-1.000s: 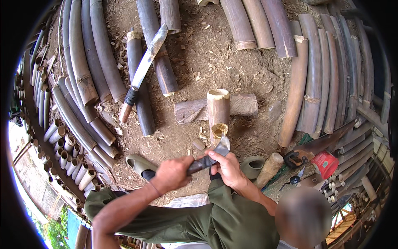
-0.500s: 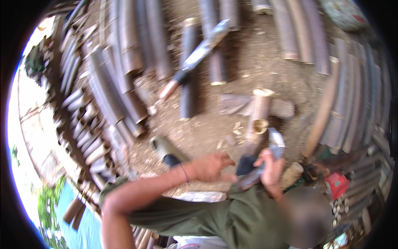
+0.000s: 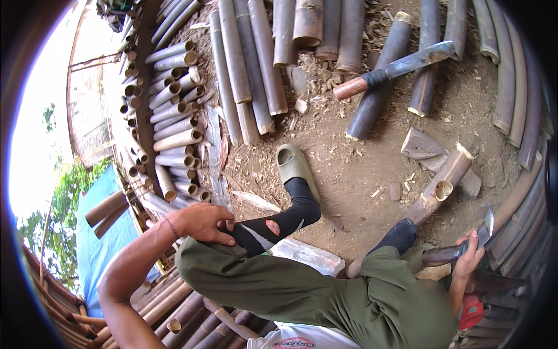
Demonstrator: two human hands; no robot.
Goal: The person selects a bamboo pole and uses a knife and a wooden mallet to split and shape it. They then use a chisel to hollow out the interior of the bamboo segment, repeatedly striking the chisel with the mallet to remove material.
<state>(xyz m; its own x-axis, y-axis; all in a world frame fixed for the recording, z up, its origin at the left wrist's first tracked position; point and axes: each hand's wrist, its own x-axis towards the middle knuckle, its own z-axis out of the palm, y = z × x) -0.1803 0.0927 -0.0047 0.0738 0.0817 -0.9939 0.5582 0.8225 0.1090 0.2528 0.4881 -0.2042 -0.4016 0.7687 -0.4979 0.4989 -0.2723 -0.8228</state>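
My right hand [image 3: 468, 259], at the lower right, is closed around a knife. Its dark handle [image 3: 440, 256] points left, and its curved metal blade [image 3: 487, 225] sticks up past my fingers. My left hand [image 3: 206, 224] lies on my bent left leg at the hem of the green trousers [image 3: 261, 285], thumb and fingers apart. A short bamboo piece [image 3: 433, 192] with a cut side stub slants up from my right foot, its far end by a split wood block [image 3: 427, 150]. A machete [image 3: 401, 65] with a reddish wooden handle rests across two bamboo lengths.
Bamboo poles [image 3: 261, 64] lie along the far side and the right. Short cut tubes [image 3: 174, 110] are stacked at the left. My left foot wears an olive clog [image 3: 296, 168]. Wood chips litter the dirt floor [image 3: 343, 168]. A clear plastic bag [image 3: 308, 256] lies between my legs.
My left hand has moved left from near the bamboo piece to my left leg. My right hand has carried the knife right, away from the bamboo. The view has shifted.
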